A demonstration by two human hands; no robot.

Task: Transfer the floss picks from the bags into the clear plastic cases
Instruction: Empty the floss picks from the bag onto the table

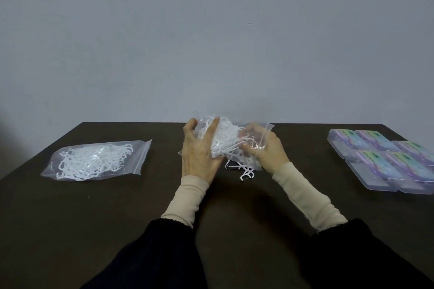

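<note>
Head view: a zip bag (254, 135) stuffed with white floss picks (226, 138) is held up just above the dark table (117, 206), at its middle, between the two hands. The left hand (199, 150) is spread wide against the near left side of this bag, its fingers splayed over the plastic, apparently to steady the bulk of the picks. The right hand (265, 148) is closed on the bag's right end, near what seems to be the opening, probably so that the mouth can be pulled apart or the contents shaken out. A few loose picks (244, 171) are seen hanging or lying just below the held bag, touching or nearly touching the table; which cannot be told.

Well to the left of the held bag, a second bag (96, 159) of picks lies flat and untouched. Well to the right of it, a cluster of clear plastic cases (387, 159) with coloured labels is laid out, closed as far as can be judged. No picks are seen in any case, so the transfer is judged barely begun.
</note>
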